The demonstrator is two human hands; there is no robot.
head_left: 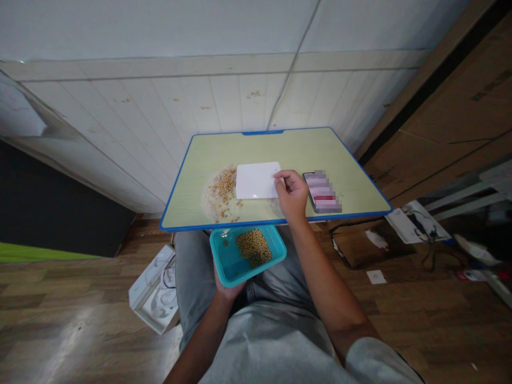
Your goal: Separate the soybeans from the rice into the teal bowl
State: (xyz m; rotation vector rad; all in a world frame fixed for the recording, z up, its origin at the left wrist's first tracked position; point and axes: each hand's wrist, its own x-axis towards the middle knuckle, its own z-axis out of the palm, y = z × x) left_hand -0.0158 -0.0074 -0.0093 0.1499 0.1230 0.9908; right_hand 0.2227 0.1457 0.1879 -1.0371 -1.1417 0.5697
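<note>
A teal plastic tray [228, 261] with a heap of yellow beans [253, 247] in it sits just below the table's front edge, held from underneath by my left hand [227, 290]. My right hand [291, 194] is closed on the right edge of a white flat card [256, 181] that lies on the small green table [288, 149]. Left of the card, a pile of white rice mixed with yellow beans [219, 194] is spread on the tabletop.
A phone [322, 192] with a lit screen lies right of my right hand. The table has a blue rim [256, 223]. On the wooden floor are a white box [154, 290] at left, papers and cables [416, 224] at right. Cardboard boxes [460, 122] stand far right.
</note>
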